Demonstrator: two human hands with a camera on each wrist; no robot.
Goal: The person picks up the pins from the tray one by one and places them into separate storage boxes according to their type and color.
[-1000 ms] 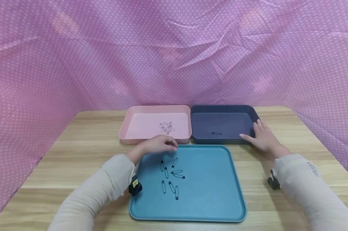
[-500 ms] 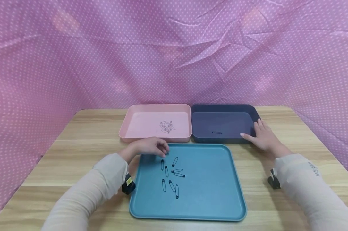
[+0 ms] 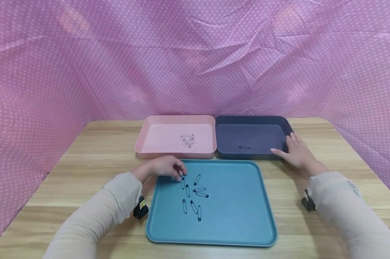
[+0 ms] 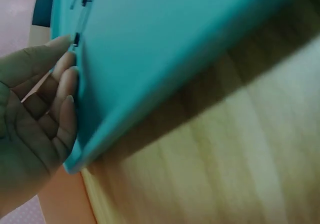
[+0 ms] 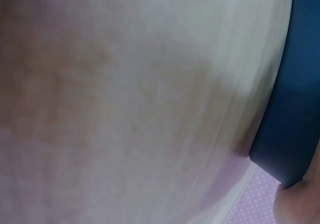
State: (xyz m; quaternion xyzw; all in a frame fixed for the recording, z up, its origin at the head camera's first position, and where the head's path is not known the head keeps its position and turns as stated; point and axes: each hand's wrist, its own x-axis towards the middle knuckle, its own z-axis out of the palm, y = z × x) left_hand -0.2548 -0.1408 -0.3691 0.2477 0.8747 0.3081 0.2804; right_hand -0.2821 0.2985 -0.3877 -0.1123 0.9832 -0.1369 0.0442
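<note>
Several black safety pins lie loose on the left half of the teal tray (image 3: 233, 216). Over its far left corner is my left hand (image 3: 167, 167), thumb and fingers bent and apart, close to the head of the nearest safety pin (image 3: 183, 183). In the left wrist view the thumb tip is right by that pin's black head (image 4: 76, 40); whether they touch is unclear. My right hand (image 3: 298, 153) rests with spread, straight fingers on the right front corner of the dark blue tray (image 3: 249, 156). A single safety pin (image 3: 244, 147) lies inside that tray.
Left of the dark blue tray stands a pink tray (image 3: 175, 155) with a cluster of safety pins (image 3: 188, 140) inside. Both trays sit side by side behind the teal one on a wooden table (image 3: 101, 158). A pink dotted cloth (image 3: 195, 64) hangs behind and at the sides.
My left hand has moved left and down from near the pink tray's front to the teal tray's nearest-left pin. The right hand has stayed on the dark blue tray.
</note>
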